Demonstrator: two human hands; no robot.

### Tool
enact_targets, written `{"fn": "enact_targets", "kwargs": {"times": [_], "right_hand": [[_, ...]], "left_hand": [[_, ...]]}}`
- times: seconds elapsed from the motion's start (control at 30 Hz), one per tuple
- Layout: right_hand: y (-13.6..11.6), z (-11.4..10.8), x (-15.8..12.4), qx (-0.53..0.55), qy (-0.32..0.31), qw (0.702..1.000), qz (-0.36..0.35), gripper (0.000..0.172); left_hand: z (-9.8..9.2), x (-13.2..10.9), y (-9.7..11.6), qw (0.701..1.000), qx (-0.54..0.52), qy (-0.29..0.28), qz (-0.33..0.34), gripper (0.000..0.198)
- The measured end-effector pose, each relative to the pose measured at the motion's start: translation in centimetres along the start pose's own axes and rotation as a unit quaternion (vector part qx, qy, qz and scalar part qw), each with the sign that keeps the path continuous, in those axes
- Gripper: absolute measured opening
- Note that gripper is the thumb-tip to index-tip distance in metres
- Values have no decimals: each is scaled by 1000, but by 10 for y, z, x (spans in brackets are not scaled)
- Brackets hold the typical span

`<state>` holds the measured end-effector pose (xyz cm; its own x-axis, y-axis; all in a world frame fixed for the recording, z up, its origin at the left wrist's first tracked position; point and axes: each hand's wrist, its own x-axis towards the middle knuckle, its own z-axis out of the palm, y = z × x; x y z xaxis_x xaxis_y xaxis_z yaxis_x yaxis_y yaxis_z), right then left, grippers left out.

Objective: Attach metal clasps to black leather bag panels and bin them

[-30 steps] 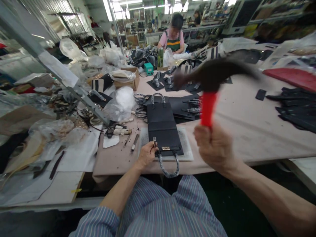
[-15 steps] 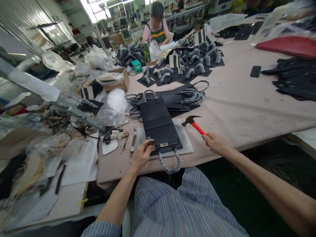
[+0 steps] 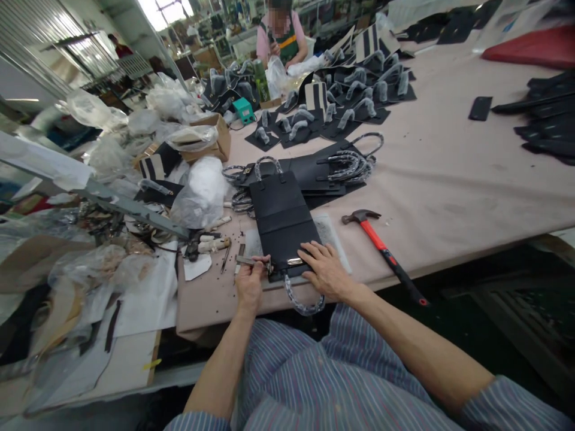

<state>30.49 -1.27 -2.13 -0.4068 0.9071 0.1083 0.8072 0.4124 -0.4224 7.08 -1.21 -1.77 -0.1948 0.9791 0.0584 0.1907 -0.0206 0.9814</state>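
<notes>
A black bag panel [image 3: 285, 209] with plastic-wrapped handles lies on a pale slab [image 3: 335, 233] in front of me. My left hand [image 3: 250, 284] is closed at the panel's near left corner, pinching a small bar-like metal tool [image 3: 245, 260] that tilts to the left. My right hand [image 3: 327, 269] lies flat on the panel with its fingers spread, beside a shiny metal clasp plate [image 3: 295, 261]. One wrapped handle [image 3: 302, 302] hangs toward the table's front edge. To the right, a claw hammer [image 3: 381, 248] with a red and black handle rests on the table, touched by neither hand.
Behind the panel lie stacked black bag pieces [image 3: 314, 173]. Clear plastic bags [image 3: 202, 191] and small tools [image 3: 213, 245] crowd the left. Farther back are a green box [image 3: 244, 111] and a seated co-worker [image 3: 283, 39]. A black phone-like rectangle [image 3: 480, 108] lies at right.
My right hand has let go of the hammer, which now lies on the table, and has moved left onto the panel. The metal tool in my left hand has tipped over leftward.
</notes>
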Motion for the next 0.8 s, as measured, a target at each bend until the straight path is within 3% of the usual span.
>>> {"fn": "enact_targets", "kwargs": {"times": [0.07, 0.1, 0.17, 0.23, 0.33, 0.37, 0.43, 0.47, 0.53, 0.63, 0.73, 0.8], "right_hand": [[3, 5, -2, 0, -2, 1000, 3, 53], [4, 5, -3, 0, -2, 1000, 4, 54], [6, 5, -3, 1, -4, 1000, 5, 54], [5, 4, -3, 1, -3, 1000, 6, 55], [4, 3, -3, 13, 7, 1000, 5, 54], [5, 3, -3, 22, 13, 1000, 3, 52], [7, 4, -3, 45, 31, 998, -3, 44], [8, 4, -3, 60, 43, 997, -8, 38], [11, 4, -2, 88, 66, 994, -16, 28], [12, 0, 2, 94, 82, 992, -23, 24], [12, -16, 10, 29, 27, 998, -54, 24], [11, -30, 15, -41, -36, 995, -81, 21]], "left_hand": [[1, -7, -1, 999, -37, 30, -19, 36], [2, -9, 3, 1000, -23, 16, -7, 35], [3, -9, 15, 998, 30, -34, 46, 30], [-3, 0, 29, 996, 31, -14, 84, 29], [-30, 24, 42, 988, -18, 143, 54, 36], [-44, 32, 43, 984, 9, 172, 38, 36], [-75, 40, 40, 974, 169, 153, 15, 32], [-90, 40, 37, 953, 274, 131, 1, 28], [-114, 36, 28, 884, 459, 83, -33, 24], [-133, 25, 13, 791, 605, 26, -86, 27], [-131, 19, 4, 756, 649, -3, -79, 31], [-119, 16, 5, 753, 658, 4, -22, 31]]}}
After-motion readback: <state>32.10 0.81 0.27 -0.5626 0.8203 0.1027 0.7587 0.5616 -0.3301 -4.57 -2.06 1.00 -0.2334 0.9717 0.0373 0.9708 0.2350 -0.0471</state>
